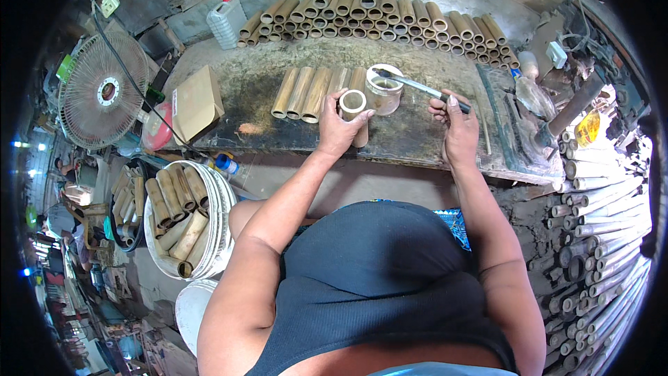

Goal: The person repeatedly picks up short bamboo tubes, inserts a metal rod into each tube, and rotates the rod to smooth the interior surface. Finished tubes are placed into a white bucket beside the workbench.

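My left hand (337, 129) is wrapped round a bamboo tube (353, 102), its open end tilted up toward me above the bench's front edge. In my right hand (458, 125) is a slim brush (424, 88) with a dark handle end, gripped between thumb and fingers. The brush's dark tip lies over the rim of a cloudy white jar (384, 102). What the jar holds is hard to make out. Just left of the jar, several bamboo tubes (302, 94) lie side by side on the worn workbench (257, 69), partly hidden by my left hand.
Stacked bamboo tubes (369, 17) line the bench's back, beside a clear plastic jug (227, 22). A cardboard box (197, 104) and a fan (104, 90) stand left. Below is a white bucket (224, 230) of tubes. Long bamboo poles (605, 237) are piled right.
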Demonstrator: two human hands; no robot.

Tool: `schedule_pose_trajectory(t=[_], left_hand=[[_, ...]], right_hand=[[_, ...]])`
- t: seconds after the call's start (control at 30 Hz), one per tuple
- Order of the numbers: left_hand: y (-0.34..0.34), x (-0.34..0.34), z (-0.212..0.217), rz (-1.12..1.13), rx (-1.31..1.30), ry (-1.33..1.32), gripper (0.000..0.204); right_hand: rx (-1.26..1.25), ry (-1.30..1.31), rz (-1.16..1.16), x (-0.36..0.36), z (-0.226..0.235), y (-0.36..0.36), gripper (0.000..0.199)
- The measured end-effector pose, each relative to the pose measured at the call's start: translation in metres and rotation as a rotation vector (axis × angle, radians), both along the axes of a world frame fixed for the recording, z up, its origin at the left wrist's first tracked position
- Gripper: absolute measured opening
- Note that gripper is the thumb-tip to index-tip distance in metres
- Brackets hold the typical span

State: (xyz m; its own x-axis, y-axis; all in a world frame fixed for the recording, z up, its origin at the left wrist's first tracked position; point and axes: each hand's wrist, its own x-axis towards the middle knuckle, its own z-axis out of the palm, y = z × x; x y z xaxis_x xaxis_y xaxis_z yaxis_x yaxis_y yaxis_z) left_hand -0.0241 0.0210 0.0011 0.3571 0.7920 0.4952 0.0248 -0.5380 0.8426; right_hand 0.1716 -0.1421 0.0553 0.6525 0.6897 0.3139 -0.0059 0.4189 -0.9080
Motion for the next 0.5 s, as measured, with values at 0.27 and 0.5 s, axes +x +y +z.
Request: schedule_pose_trajectory(t=[0.27,0.5], left_hand=[[0.004,0.005,-0.015,-0.210,-0.195,-0.053,0.071],[0.006,-0.007,-0.019,-0.231,-0.239,0.086,0.065]], right_hand=[[0.019,0.041,0.090,-0.026,0.014,-0.007,0.033],[-0.102,-0.121,0.079,-0.038,0.014,-0.001,0.031]])
